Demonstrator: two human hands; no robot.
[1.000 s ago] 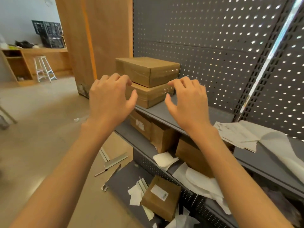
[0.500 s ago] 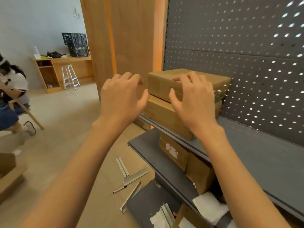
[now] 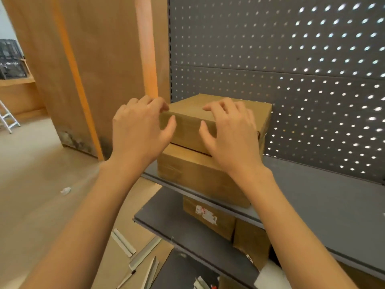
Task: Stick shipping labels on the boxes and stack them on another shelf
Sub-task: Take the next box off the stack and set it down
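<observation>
Boxes (image 3: 210, 142): two brown ones, stacked at the left end of the top shelf (image 3: 325, 197), right against the pegboard (image 3: 291, 59). Big grey pegboard behind, full of little holes with light coming through. Tall brown wood panel (image 3: 87, 65) to the left of it. Tan floor (image 3: 37, 184) below on the left.

Grey top shelf, then a lower shelf (image 3: 179, 224) under it, sticking out further to the front.

Bottom box (image 3: 200, 180) flat on the top shelf, long side running from front left to back right, one corner pointing at the camera. Some clear tape on its front, no words to read. Top box (image 3: 187, 126) flat on the bottom one, turned nearly the same way, back end close to the pegboard. No label seen on either.

Third box (image 3: 208, 215) on the lower shelf, with a white and red sticker (image 3: 206, 213) on its side, too blurry to read. Fourth box (image 3: 252, 245) just beside it on the right.

Left hand (image 3: 139, 130) at the top box's left corner, fingers bent and a bit apart, tips touching the top edge, thumb near the front face. Right hand (image 3: 231, 134) over the top box, fingers bent and spread on the lid, thumb down on the front face. Hard to tell how tight the hold is.

Grey metal strips (image 3: 143, 253) on the floor by the shelf. Small white scrap (image 3: 66, 190) on the floor further left.
</observation>
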